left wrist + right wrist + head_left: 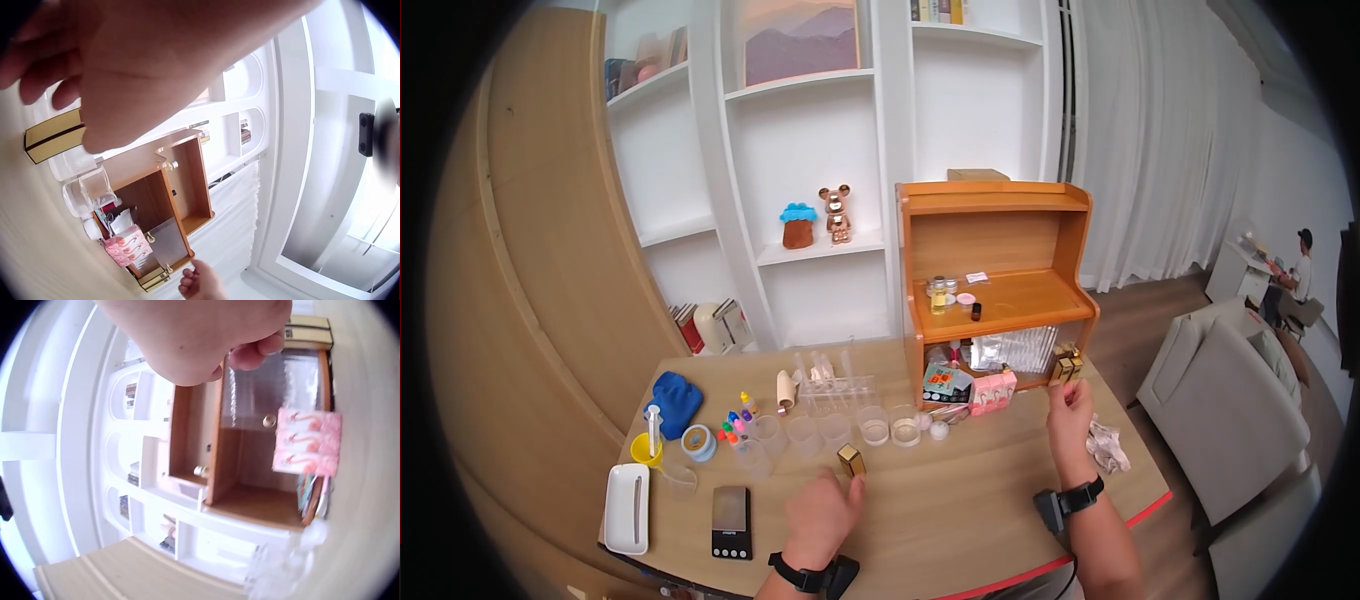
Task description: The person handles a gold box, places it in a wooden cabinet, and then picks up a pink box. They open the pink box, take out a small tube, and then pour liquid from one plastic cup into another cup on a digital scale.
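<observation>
My left hand (pixel 818 512) is over the front middle of the table, pinching a gold lipstick tube (pixel 851 461) with dark edges. In the left wrist view that tube (pixel 53 136) shows beyond the thumb side of the palm, partly hidden by the hand. Farther right, my right hand (pixel 1072 425) is raised at the cabinet's front right corner, its fingers curled. Just beyond its fingertips stand several similar gold lipstick tubes (pixel 1067 367), side by side. The left wrist view shows a gap between these tubes (pixel 155 279) and the right hand (pixel 203 282), with nothing visible in that hand.
A wooden cabinet (pixel 1000 250) stands at the back right, a pink flamingo box (pixel 993 393) before it. Clear cups (pixel 803 434) line the middle, behind them a tube rack (pixel 840 393). At left are a black scale (pixel 731 522), white tray (pixel 614 508) and blue cloth (pixel 673 403). Crumpled tissue (pixel 1109 445) lies right.
</observation>
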`<action>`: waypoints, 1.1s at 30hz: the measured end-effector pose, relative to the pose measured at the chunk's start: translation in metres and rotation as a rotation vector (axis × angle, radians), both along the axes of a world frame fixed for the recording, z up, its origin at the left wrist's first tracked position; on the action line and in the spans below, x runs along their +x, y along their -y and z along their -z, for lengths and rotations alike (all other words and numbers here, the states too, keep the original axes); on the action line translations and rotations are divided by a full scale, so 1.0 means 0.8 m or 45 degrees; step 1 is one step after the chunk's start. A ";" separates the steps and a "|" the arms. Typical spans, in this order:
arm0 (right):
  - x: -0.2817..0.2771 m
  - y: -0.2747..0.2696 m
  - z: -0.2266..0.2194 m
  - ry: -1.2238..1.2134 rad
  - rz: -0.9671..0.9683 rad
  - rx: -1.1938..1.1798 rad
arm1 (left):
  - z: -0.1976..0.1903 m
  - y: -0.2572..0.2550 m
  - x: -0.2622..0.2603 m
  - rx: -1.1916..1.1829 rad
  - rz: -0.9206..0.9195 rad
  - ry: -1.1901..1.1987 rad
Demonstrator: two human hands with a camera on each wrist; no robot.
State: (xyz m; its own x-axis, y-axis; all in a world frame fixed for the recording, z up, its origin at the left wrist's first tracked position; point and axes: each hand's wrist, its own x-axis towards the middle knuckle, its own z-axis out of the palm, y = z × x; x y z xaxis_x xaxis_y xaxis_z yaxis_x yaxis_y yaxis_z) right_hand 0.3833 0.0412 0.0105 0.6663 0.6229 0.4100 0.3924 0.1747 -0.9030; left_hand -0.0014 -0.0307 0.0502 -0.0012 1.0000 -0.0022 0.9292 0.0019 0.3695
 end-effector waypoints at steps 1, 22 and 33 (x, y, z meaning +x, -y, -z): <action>-0.017 0.006 -0.008 -0.173 -0.187 0.065 | -0.006 0.001 0.002 0.100 -0.080 0.042; -0.156 0.094 -0.018 0.265 -1.359 -0.297 | -0.013 0.015 0.059 0.033 0.372 0.173; -0.157 0.079 0.020 -0.452 -1.648 -0.452 | 0.046 -0.029 -0.005 -0.837 0.386 1.539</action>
State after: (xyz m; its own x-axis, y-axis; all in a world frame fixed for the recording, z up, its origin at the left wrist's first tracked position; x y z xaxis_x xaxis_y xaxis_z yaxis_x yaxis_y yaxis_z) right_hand 0.2574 -0.0216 -0.0052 -0.4249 0.9046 0.0336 -0.1282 -0.0234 -0.9915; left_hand -0.0050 -0.0074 0.0133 0.5492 0.7771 -0.3075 0.0388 0.3438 0.9382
